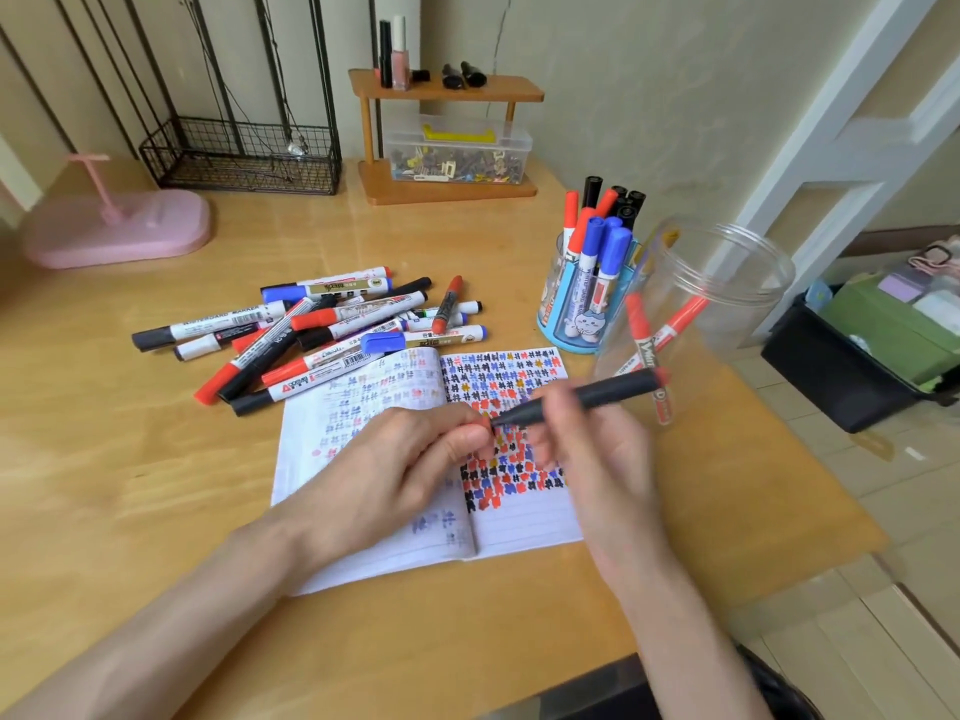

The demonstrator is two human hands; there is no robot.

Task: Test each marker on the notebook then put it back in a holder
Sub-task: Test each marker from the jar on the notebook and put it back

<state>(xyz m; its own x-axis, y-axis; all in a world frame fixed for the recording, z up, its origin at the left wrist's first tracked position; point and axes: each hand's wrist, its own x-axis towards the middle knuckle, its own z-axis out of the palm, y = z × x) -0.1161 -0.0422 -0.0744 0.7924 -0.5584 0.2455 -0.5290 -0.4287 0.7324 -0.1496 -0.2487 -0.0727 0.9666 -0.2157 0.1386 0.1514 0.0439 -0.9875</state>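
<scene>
Two hands hold a black marker (587, 394) above an open notebook (524, 517) near the desk's front edge.
The left hand (405, 459) pinches the marker's near end with curled fingers, and the right hand (597, 454) wraps around its barrel. Beyond the notebook, loose markers (311, 330) are piled mid-desk. A blue holder (566, 330) and a clear jar (727, 272) stand by the right edge.
</scene>
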